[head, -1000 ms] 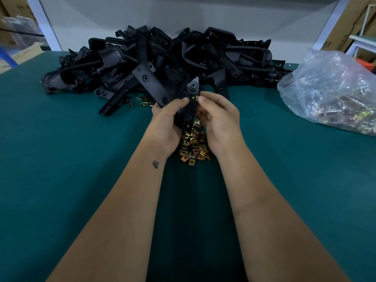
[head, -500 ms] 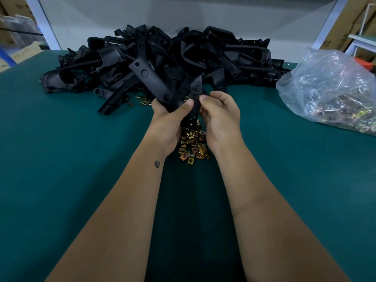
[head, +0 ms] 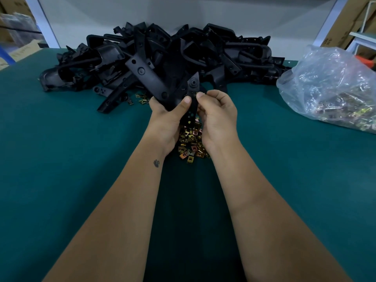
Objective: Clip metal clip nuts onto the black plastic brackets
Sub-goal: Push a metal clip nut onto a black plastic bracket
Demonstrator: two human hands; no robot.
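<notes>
Green felt table (head: pixel 61 159); both hands grip flat black bracket (head: pixel 192 102).

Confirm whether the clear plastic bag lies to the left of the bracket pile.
No, the clear plastic bag lies right of the bracket pile.

Bracket (head: pixel 192 98) held upright between left hand (head: pixel 166 119) and right hand (head: pixel 217 117), above loose clip nuts (head: pixel 191 143) on the table (head: pixel 61 159), pile of brackets (head: pixel 162 58) behind, bag of clip nuts (head: pixel 333 88) at far right, a few stray nuts (head: pixel 141 99) left of the hands
</notes>
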